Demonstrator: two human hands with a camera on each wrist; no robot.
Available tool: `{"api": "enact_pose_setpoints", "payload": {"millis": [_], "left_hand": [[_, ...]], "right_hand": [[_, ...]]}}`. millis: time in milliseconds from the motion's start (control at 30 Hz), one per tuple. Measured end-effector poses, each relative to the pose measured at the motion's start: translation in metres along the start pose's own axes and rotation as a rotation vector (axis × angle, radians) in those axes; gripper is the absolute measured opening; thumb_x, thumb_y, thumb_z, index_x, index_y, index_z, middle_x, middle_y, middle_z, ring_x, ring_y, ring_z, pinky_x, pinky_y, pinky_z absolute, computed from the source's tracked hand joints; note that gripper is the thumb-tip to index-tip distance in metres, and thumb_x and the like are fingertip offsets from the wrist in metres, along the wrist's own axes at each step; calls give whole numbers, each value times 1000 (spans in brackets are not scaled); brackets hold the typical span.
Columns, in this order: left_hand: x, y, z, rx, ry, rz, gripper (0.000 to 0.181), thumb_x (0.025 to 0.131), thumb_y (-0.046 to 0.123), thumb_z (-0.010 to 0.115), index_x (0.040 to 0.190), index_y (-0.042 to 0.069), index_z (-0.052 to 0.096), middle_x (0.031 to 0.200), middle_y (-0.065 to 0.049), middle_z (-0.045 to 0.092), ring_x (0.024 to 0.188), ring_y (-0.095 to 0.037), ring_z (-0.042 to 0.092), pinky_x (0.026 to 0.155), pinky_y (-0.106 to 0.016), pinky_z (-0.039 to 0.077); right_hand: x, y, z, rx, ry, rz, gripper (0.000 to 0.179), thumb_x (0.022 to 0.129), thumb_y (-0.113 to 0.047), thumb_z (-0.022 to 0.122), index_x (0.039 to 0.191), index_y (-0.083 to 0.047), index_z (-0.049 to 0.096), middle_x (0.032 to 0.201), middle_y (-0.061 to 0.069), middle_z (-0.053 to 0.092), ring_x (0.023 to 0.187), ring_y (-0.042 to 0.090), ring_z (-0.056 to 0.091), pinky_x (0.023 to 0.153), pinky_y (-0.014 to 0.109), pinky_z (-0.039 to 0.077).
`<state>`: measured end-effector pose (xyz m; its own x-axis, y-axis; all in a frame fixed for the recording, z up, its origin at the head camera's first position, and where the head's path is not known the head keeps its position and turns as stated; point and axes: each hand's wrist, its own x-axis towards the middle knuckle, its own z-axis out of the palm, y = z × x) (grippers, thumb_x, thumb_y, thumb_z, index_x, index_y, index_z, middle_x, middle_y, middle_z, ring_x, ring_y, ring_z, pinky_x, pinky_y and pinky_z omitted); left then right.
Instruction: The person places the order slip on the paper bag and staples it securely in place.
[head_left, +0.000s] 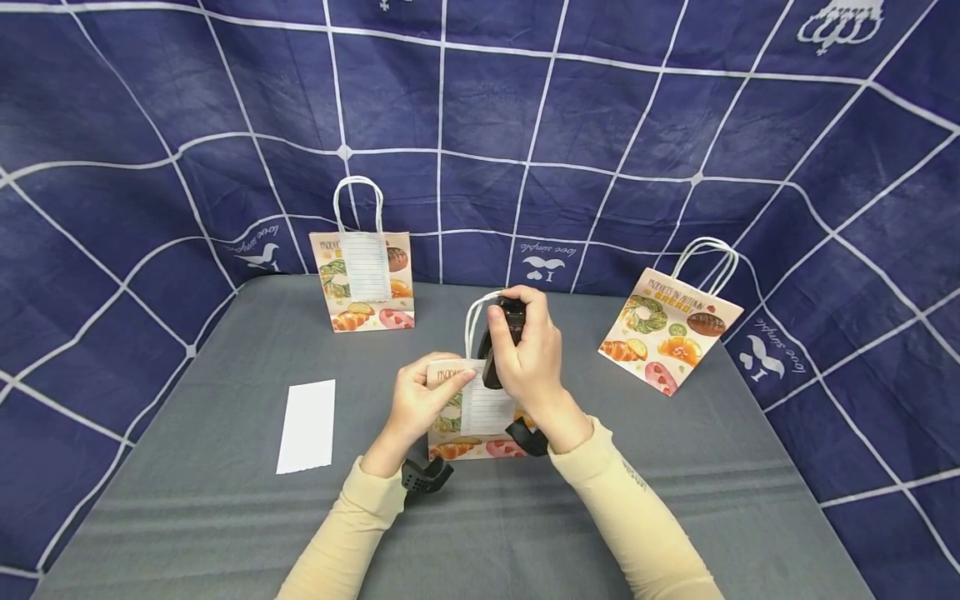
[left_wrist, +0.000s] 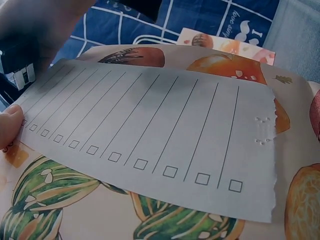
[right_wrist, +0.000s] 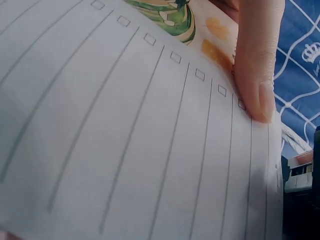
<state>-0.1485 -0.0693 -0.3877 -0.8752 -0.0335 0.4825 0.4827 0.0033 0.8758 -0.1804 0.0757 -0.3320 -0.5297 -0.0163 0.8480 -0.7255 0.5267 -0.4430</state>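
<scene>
Paper bag (head_left: 480, 417): stood mid-bench, lined note (head_left: 486, 404) laid on its front.
Left hand (head_left: 420, 400): note pinched at bag's top edge.
Right hand (head_left: 534, 358): fingers curled round black stapler (head_left: 501, 342).
Risk: note may be stapled crooked if thumb slips.

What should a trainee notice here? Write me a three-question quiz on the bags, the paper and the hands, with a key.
1. How many paper bags are on the grey table?
2. True or false: the right hand grips a black stapler at the top of the middle bag.
3. What does the left hand pinch against that bag: A) a lined checklist slip, B) a coin, C) a ribbon?

Key: 1. Three. 2. True. 3. A.
</scene>
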Motion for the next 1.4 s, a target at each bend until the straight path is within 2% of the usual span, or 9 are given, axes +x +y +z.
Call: {"api": "enact_pose_setpoints", "payload": {"millis": [200,333,633,833,967,1133,1200,1300,1400], "left_hand": [[1,1,0,10,-1,5,15,76,-6,73,89,-11,66,81,-23,66,68,-4,58,60,-19,50],[1,1,0,10,-5,12,15,76,-7,73,88,-11,67,81,-23,66,69,-4,58,61,-19,50],[1,2,1,26,1,14,16,75,-7,74,89,-12,66,79,-23,66,67,-3,57,59,-18,48],[2,1,0,22,-3,29,16,74,-8,74,88,-12,66,79,-23,66,66,-3,57,58,-18,48],[2,1,-1,23,-23,25,15,75,-7,74,88,-9,67,76,-17,66,63,-4,56,54,-21,48],[3,0,-7,-9,-85,-12,18,76,-7,72,93,-9,66,75,-7,65,59,-5,55,50,-22,47],[4,-1,-9,-30,-114,-16,22,76,-9,71,97,-10,64,77,-10,66,61,-5,57,51,-22,49],[4,0,-10,-80,-156,-2,35,72,-17,70,105,-14,60,84,-22,66,67,-6,61,56,-23,52],[6,3,-8,-86,-174,31,48,65,-21,73,109,-16,57,93,-28,63,76,-7,63,66,-23,52]], "right_hand": [[1,4,3,118,14,38,27,92,-28,57,105,-4,55,89,11,62,68,19,58,57,34,46],[2,6,4,119,15,20,23,89,-20,60,103,-3,56,88,11,63,69,20,58,57,34,46],[5,8,7,88,10,-16,33,94,-33,53,102,-1,54,84,11,61,64,18,57,53,32,46],[6,9,11,87,21,-36,29,92,-29,55,101,-2,54,84,12,61,65,20,58,54,34,46],[6,11,12,94,30,-47,28,91,-28,56,100,-1,54,84,12,62,66,20,59,54,34,47],[6,13,13,99,32,-53,26,91,-26,57,99,-2,55,84,12,63,68,20,60,55,35,47],[6,13,13,101,30,-56,24,90,-24,58,99,-2,55,84,12,63,68,21,60,55,35,47],[5,12,13,95,27,-58,23,89,-22,60,99,-3,55,85,12,63,70,22,61,57,36,47],[5,11,12,82,22,-59,25,90,-25,59,100,-3,55,86,12,63,73,22,61,59,36,48]]}}
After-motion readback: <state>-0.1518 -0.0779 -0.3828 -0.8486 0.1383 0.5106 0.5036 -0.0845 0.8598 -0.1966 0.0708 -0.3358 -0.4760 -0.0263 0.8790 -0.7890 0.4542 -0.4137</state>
